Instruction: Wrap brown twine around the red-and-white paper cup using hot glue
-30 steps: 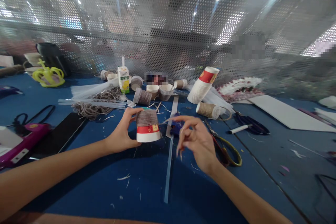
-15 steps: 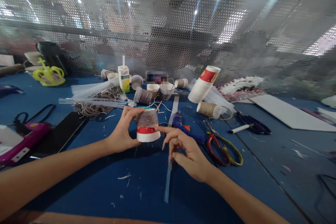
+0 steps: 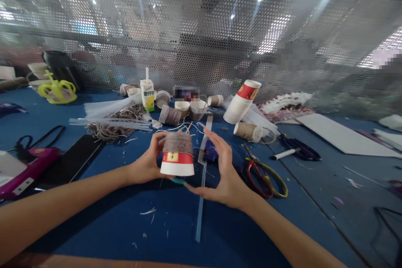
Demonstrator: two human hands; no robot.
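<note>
A red and white paper cup hangs above the table, its wider white end down. Grey-brown yarn is wound around its narrower upper part. My left hand grips the cup from the left side, fingers near the top and thumb low. My right hand is open to the right of the cup, thumb and fingers spread wide and apart from the yarn. Below that hand a clear flat strip lies on the table. A blue tool, partly hidden behind the right hand, lies just beyond it.
Scissors and a white marker lie at right. Stacked paper cups lean behind, near a drink carton and a yarn heap. A magenta power strip and black phone are at left.
My right hand has moved off the cup's side and spread from a pointing shape to open. The cup, still in my left hand, has turned, showing a gold label on its red band.
</note>
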